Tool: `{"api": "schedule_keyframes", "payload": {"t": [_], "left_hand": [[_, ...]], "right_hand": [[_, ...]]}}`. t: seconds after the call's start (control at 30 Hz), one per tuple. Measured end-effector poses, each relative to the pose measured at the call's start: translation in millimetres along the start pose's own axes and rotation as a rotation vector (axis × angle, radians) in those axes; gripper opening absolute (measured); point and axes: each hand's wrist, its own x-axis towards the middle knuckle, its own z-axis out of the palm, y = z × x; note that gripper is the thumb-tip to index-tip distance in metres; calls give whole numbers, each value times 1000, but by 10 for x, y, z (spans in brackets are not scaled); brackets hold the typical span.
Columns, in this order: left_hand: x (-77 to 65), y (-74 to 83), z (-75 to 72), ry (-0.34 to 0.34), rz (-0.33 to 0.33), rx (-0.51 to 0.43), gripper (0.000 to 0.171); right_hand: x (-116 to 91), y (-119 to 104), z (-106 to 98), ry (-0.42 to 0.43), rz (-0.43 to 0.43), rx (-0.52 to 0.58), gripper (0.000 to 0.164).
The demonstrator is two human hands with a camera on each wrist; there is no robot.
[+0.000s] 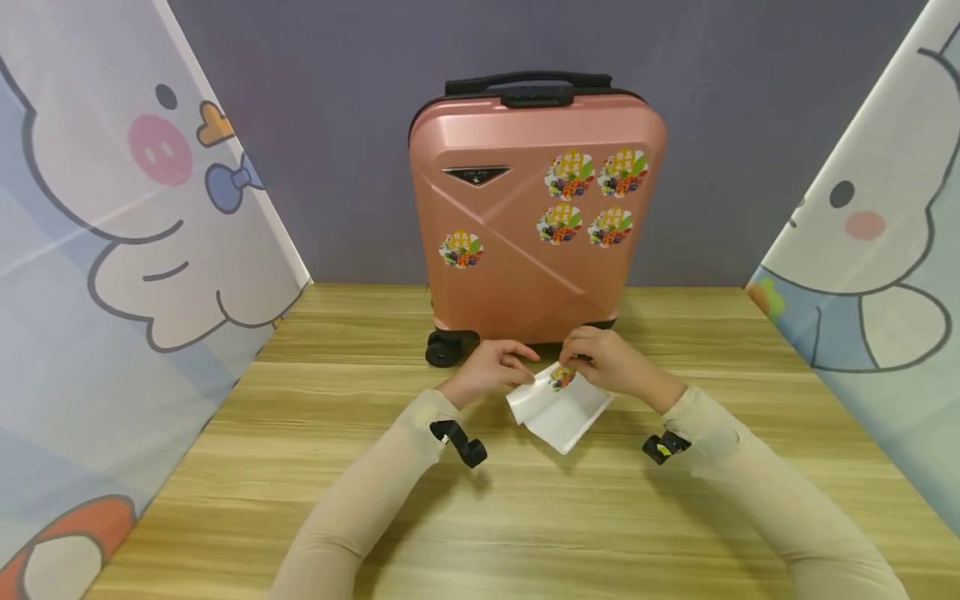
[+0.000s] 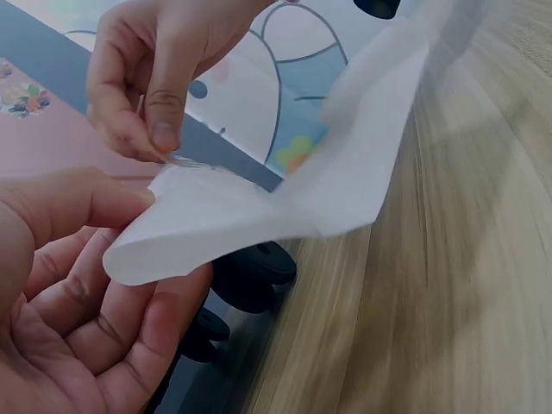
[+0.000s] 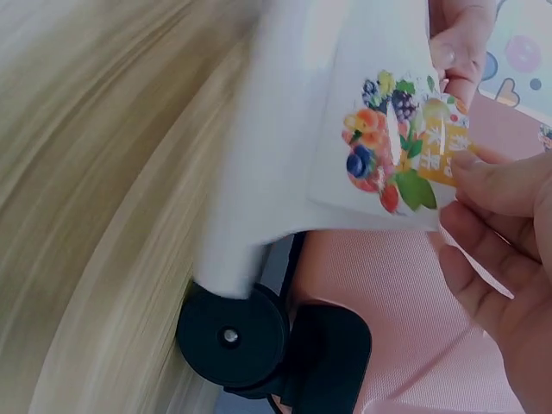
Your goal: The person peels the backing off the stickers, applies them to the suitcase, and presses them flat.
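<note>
My left hand (image 1: 489, 371) pinches the edge of a white sticker sheet (image 1: 564, 419) between thumb and fingers, and the sheet bends into a curve. At the sheet's upper edge, my right hand (image 1: 609, 362) pinches the border of a round fruit sticker (image 3: 392, 147) with thumb and forefinger. Colourful fruit and yellow lettering cover that sticker, most of which lies against the white sheet in the right wrist view. Both hands are just in front of a pink suitcase (image 1: 517, 275), low over the wooden table (image 1: 555, 525).
Several matching fruit stickers (image 1: 558, 225) sit on the suitcase's front, mostly at the upper right, with a lone one (image 1: 461, 250) at the left. A black caster wheel (image 1: 446, 348) is at its lower left. Cartoon-printed panels (image 1: 187, 183) flank the table.
</note>
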Motion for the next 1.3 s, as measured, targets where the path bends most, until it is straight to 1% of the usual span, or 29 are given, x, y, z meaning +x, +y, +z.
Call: {"api": "schedule_keyframes", "payload": {"t": [0.1, 0.2, 0.43, 0.53, 0.67, 0.8, 1.0, 1.13, 1.23, 1.3], "left_hand": [[-11, -19, -18, -12, 13, -19, 32], [-27, -18, -28, -22, 21, -25, 34], [-31, 4, -46, -17, 26, -4, 42], [-35, -10, -46, -15, 25, -2, 42], [-38, -37, -42, -5, 18, -20, 41], [-38, -48, -33, 1, 20, -38, 42], [-64, -51, -34, 24, 32, -38, 41], [-66, -69, -49, 48, 34, -27, 42], [-67, -103, -60, 55, 21, 4, 42], [-73, -130, -65, 52, 16, 43, 40]], "right_hand": [[-9, 20, -16, -5, 0, 35, 28], [-20, 33, -44, -16, 20, 69, 28], [-11, 17, -94, -46, 78, 119, 26], [-16, -4, -107, -64, 140, 136, 23], [-30, -28, -128, -101, 261, 175, 17], [-44, -35, -158, -135, 358, 210, 15], [-48, -44, -175, -137, 427, 284, 15], [-61, -49, -206, -127, 480, 309, 14], [-64, -53, -225, -122, 525, 325, 13], [-61, -56, -228, -125, 550, 337, 13]]}}
